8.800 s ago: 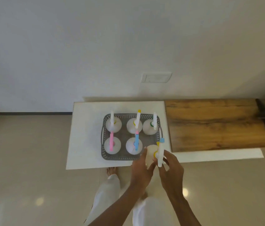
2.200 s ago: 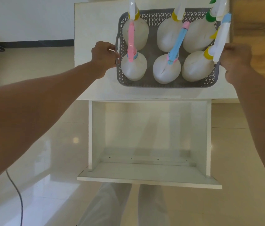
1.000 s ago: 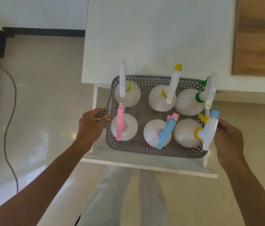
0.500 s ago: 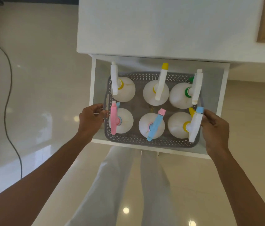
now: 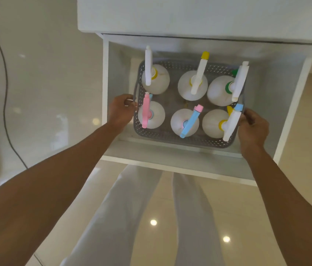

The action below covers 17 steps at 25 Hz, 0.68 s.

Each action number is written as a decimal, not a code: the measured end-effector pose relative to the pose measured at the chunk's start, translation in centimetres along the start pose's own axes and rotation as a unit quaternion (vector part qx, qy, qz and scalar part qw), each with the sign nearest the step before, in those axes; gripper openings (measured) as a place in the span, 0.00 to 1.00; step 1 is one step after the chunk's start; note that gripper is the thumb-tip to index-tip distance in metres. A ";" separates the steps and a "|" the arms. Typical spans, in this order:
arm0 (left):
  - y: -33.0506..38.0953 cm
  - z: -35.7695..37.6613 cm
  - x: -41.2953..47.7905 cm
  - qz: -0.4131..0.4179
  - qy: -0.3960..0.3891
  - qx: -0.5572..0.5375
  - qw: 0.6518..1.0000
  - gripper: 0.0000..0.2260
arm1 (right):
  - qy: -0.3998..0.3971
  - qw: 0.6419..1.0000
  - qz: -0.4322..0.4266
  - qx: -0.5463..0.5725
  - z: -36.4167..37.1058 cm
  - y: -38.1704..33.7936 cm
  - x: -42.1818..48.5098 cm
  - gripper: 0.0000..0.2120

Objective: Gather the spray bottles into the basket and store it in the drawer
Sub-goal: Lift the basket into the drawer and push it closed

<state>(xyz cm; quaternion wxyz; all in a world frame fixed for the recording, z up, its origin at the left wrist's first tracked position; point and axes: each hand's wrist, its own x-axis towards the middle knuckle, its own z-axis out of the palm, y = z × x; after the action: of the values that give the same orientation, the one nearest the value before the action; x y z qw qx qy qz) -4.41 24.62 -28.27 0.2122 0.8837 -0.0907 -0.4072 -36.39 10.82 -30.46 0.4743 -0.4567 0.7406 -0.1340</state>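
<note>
Basket [image 5: 170,134], grey perforated plastic, is down inside the open white drawer [image 5: 170,158], long side running left to right. Can't tell if it's touching the bottom. Six white spray bottles [image 5: 184,121] stand upright in it, two rows of three, trigger heads mostly lying front to back. Head colours: one pink, one blue, four white. Left hand [image 5: 121,110] has its fingers curled round the left handle, and right hand [image 5: 253,125] grips the right rim beside the blue-tipped sprayer.
</note>
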 end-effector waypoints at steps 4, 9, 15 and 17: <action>-0.5 1.5 3.0 -0.025 -0.021 -0.003 0.999 0.12 | 0.013 1.000 0.011 -0.005 2.1 1.5 2.5 0.08; -0.7 2.5 4.6 -0.031 -0.019 0.016 0.999 0.12 | 0.018 0.999 0.011 -0.025 3.2 3.0 4.3 0.08; -1.1 3.3 5.2 -0.057 -0.024 0.061 0.996 0.11 | 0.011 0.998 0.012 -0.058 3.6 4.0 4.9 0.10; -1.3 3.6 5.5 -0.064 -0.027 0.073 0.995 0.11 | 0.008 0.998 0.013 -0.068 3.8 4.2 5.2 0.10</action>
<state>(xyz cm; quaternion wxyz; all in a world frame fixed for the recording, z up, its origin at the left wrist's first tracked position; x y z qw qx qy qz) -3.62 22.90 -34.68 0.1179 0.8894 -0.0697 -0.4361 -36.25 9.83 -38.07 0.4379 -0.4773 0.7575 -0.0813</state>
